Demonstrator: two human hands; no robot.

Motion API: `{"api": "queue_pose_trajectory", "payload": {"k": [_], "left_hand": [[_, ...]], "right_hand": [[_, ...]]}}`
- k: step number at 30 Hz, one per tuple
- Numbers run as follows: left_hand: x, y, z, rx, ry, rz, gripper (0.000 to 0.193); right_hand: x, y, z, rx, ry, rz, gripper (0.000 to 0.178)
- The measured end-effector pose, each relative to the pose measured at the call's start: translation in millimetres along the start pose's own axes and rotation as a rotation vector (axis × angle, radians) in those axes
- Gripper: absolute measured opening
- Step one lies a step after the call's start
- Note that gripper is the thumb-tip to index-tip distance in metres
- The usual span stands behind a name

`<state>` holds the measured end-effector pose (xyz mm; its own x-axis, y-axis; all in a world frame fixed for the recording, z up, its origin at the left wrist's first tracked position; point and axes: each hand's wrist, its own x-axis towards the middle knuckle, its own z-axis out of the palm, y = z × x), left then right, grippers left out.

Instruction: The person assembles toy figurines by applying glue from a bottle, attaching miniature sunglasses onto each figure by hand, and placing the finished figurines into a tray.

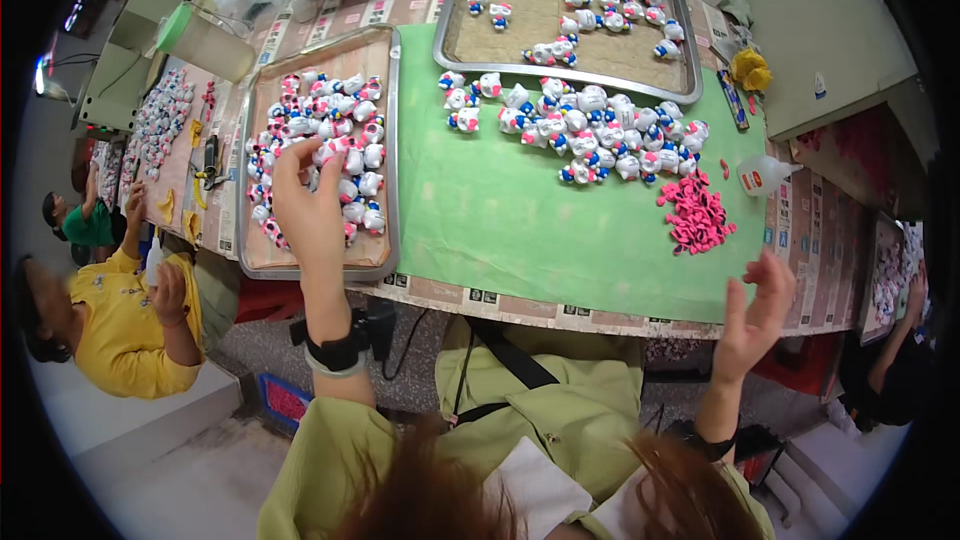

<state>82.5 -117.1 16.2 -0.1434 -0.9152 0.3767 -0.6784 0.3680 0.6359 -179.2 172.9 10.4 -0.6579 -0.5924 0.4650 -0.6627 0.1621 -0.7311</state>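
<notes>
My left hand (310, 205) is over a metal tray (393, 140) lined with tan paper. Its thumb and fingers bend around a small white-and-pink figurine (328, 148) among many others in the tray. My right hand (757, 315) hovers at the front edge of the green mat (480, 230), thumb and fingers apart, with nothing visible in it. Close beyond that hand lies a heap of small pink pieces (697, 215). White figurines with blue and pink parts (590, 130) are clustered on the mat behind the heap.
A second metal tray (570, 68) with scattered figurines stands at the back. To the right are a white squeeze bottle (765, 175), a yellow crumpled item (752, 70) and a grey cabinet (830, 30). A green-lidded jar (205, 43) lies back left. A person in yellow (130, 325) sits at left.
</notes>
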Motion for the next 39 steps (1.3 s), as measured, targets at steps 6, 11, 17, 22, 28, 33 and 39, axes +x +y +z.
{"api": "queue_pose_trajectory", "payload": {"k": [6, 11, 17, 22, 28, 33, 39], "left_hand": [[2.1, 7.0, 5.0, 0.621, -0.344, 0.441, 0.045], [16.1, -22.0, 0.8, 0.728, -0.545, 0.431, 0.051], [38.8, 5.9, 3.6, 0.879, -0.690, 0.267, 0.046], [52.6, 44.7, 47.2, 0.273, -0.650, 0.472, 0.046], [38.1, 58.2, 94.2, 0.142, -0.888, 0.288, 0.047], [-17.6, 84.1, 78.8, -0.007, -0.957, 0.248, 0.046], [-55.8, 90.4, 68.1, -0.199, -0.781, 0.176, 0.043]], "right_hand": [[-0.4, 17.7, -16.1, 0.104, 0.162, 0.120, 0.038], [-1.0, 24.0, -16.5, 0.167, 0.163, 0.193, 0.036], [2.9, 30.7, -25.1, 0.198, 0.305, 0.253, 0.035], [21.9, 47.5, -31.4, 0.187, 0.408, 0.246, 0.038], [34.2, 64.7, -27.1, 0.254, 0.283, 0.323, 0.042], [43.2, 67.8, -25.9, 0.267, 0.233, 0.376, 0.051], [63.0, 88.3, -13.1, 0.239, 0.038, 0.339, 0.056]]}}
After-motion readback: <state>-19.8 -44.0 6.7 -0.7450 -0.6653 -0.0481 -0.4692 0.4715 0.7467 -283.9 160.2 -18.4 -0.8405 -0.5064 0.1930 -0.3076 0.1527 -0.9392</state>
